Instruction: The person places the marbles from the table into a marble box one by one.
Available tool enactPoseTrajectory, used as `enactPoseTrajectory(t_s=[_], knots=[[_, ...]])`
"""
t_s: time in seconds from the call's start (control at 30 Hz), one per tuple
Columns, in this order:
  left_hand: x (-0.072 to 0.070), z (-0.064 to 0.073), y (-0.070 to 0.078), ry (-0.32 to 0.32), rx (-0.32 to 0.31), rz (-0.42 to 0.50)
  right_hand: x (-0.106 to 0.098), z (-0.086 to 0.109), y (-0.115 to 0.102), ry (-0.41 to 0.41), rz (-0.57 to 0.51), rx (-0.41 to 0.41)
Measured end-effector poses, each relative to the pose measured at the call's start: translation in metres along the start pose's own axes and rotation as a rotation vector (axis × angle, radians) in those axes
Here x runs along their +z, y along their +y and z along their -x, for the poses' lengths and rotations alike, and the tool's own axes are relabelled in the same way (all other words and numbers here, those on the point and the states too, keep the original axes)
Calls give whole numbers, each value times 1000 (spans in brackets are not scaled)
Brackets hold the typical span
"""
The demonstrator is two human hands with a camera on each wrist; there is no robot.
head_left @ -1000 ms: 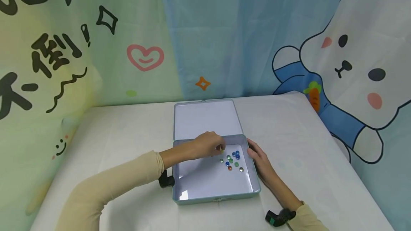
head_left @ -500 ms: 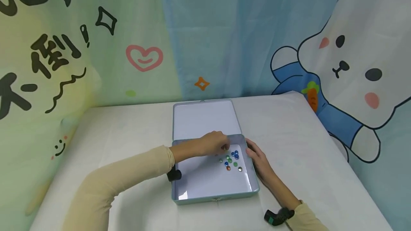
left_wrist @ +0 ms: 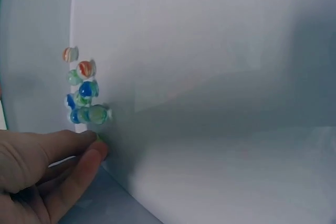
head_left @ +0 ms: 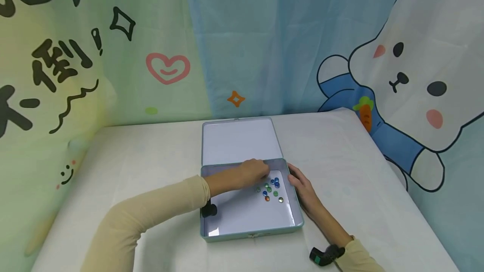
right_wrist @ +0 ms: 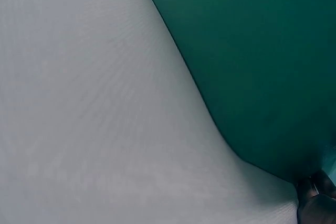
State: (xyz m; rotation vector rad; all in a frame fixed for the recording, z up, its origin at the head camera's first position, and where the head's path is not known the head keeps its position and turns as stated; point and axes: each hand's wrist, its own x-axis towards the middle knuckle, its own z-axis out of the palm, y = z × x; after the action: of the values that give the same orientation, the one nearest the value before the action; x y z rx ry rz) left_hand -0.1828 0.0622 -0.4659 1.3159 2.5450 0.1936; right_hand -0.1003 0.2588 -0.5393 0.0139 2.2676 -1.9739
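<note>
An open tin box (head_left: 242,236) with a green rim and pale inside lies on the table. Over its back part reaches my left hand (head_left: 250,174), its thumb and fingertips pinching a small green marble (left_wrist: 98,137), mostly hidden between them. Close to those fingers, several glass marbles (head_left: 267,198) in blue, green, orange and clear lie loosely grouped on the box floor. My right hand (head_left: 307,192) rests along the box's right side, the thumb at the rim and the fingers against the outer wall. In the right wrist view, the green outer wall (right_wrist: 262,77) fills the upper right.
The box lid (head_left: 240,139) is folded back flat behind it. A white cloth (head_left: 159,146) covers the table, and a printed curtain (head_left: 249,41) hangs along the back. Black wrist cameras (head_left: 327,255) sit on the forearms.
My left hand has moved right and then lower over the box floor, still pinching the marble. The right hand stays at the box's side.
</note>
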Motion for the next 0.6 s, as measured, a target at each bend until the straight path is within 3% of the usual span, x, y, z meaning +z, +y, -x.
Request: enactPoseTrajectory(t_s=[0.23, 0.4, 0.5, 0.6], knots=[[2, 1, -2, 23, 0, -50, 0, -3, -1, -2, 3, 1], [-18, 14, 0, 41, 4, -19, -1, -4, -1, -11, 3, 13], [-37, 32, 0, 138, 18, 38, -5, -5, -4, -24, 14, 11], [-50, 57, -5, 338, 7, 88, -14, -4, -11, 0, 94, -81]])
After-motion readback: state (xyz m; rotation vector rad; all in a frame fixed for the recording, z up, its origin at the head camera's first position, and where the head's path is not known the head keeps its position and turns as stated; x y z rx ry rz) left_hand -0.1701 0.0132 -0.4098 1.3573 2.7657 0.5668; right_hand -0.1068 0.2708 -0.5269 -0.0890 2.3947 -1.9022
